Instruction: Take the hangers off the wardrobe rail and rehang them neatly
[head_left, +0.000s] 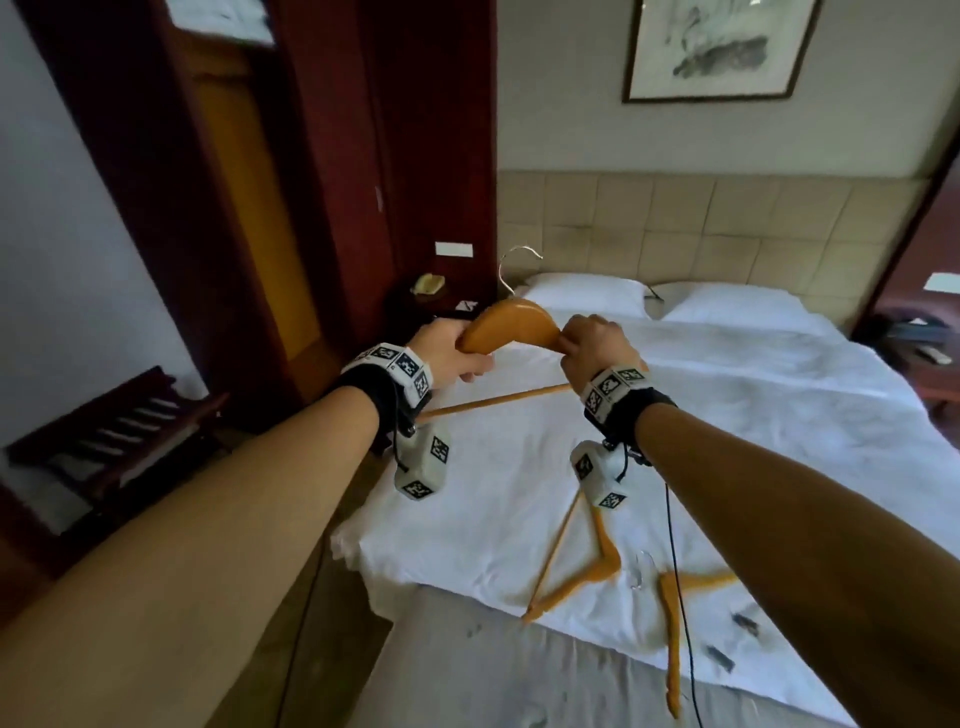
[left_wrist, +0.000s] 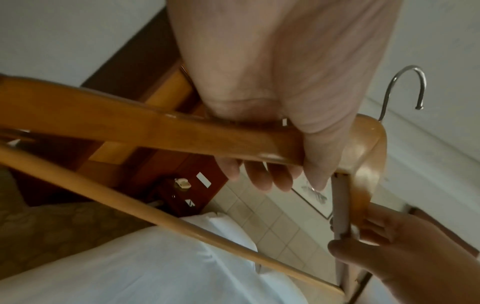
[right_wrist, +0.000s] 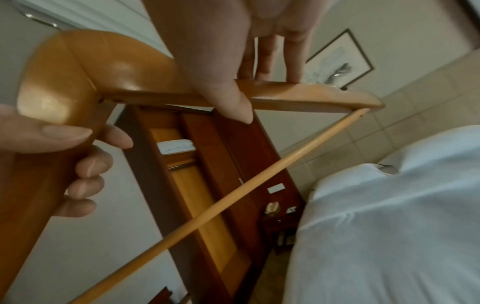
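Both hands hold one wooden hanger (head_left: 511, 325) up over the bed (head_left: 727, 415), its hook (head_left: 514, 262) pointing up. The left hand (head_left: 447, 351) has its fingers curled round one shoulder; the right hand (head_left: 592, 345) pinches the other, thumb under, fingers on top. Two more hangers (head_left: 597, 577) lie on the sheet. To rehang well, I'd keep the hook upright, turn toward the wardrobe (head_left: 249, 182) on the left, and let one hand steer near the hook

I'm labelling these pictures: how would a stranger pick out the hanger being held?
Look above the white bed, near its pillows. The held hanger is gripped by the left hand and right hand; the two other hangers lie flat on the sheet.
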